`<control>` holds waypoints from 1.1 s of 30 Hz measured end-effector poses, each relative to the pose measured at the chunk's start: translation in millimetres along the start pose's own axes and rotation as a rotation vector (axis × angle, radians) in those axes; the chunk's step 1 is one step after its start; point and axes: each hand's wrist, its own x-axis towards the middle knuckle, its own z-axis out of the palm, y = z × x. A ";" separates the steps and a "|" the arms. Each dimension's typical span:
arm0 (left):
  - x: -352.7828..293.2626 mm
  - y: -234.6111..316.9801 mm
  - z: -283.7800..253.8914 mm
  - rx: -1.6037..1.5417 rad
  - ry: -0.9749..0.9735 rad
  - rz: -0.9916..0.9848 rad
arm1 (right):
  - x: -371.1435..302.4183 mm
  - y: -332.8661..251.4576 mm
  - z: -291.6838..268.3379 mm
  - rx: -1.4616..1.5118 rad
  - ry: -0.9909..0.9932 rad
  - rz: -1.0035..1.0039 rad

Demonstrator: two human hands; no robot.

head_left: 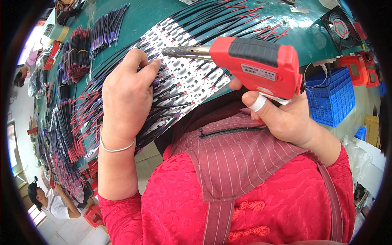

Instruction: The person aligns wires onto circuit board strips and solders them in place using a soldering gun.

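So the right hand (pixel 288 120) has its grip wrapped round a red soldering gun (pixel 255 69) with a black top, white wrap on that thumb, and the gun's metal nose (pixel 190 51) points left over a sheet of white circuit boards (pixel 200 79) on the green bench (pixel 143 16). Can't tell if the tip actually touches a board — it's just beside the left thumb though

Left hand (pixel 126 85) is over the left part of the sheet, thumb and forefinger close together among the black wires (pixel 110 61); can't tell whether that grip is pinching one or what. More wires stick out past the sheet's far edge, red ends showing. Tied wire bundles (pixel 77 57) lie further left — and over on the right there's a blue crate (pixel 330 98) below a black fan (pixel 339 27)
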 end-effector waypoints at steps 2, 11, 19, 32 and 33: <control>0.9 -1.1 0.0 0.023 -0.007 0.007 | -1.4 2.4 -0.2 0.005 -0.002 0.039; 2.1 -7.5 2.1 0.024 0.002 0.033 | 4.3 2.3 6.6 0.021 0.006 0.010; 2.0 -9.2 1.3 0.020 -0.002 0.042 | 9.6 8.8 7.4 -0.102 -0.028 -0.126; 4.6 -8.9 0.3 0.012 0.001 0.053 | 10.5 4.1 8.5 -0.145 -0.023 -0.047; 4.7 -8.2 0.0 0.012 0.001 0.053 | 11.2 4.2 7.0 -0.145 -0.023 -0.047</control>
